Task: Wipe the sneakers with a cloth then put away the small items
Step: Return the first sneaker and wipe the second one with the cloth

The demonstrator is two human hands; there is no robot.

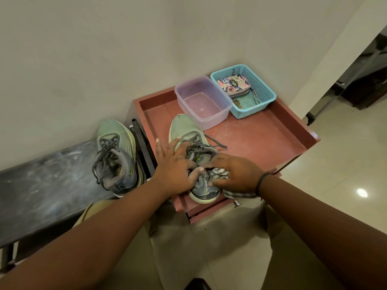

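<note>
scene: i stood over a red-brown metal tray-top cabinet with one worn green-and-grey lace-up sneaker on it, toe pointing away from me.
left hand: it lay over the laces and collar, fingers curled round the upper, steadying the shoe.
right hand: it pressed a grey-and-white striped cloth against the heel side, fingers bent over the fabric.
second shoe: the matching green-and-grey sneaker sat on a scuffed black bench, well apart.
small items: a floral wallet and keys lay in a blue plastic mesh basket, beside a clear lilac plastic tub.
handling: i judged the shoe light, its upper soft and yielding, its sole stiff; the collar and heel seemed the firmest hold. loose laces could snag the limp cloth.
</note>
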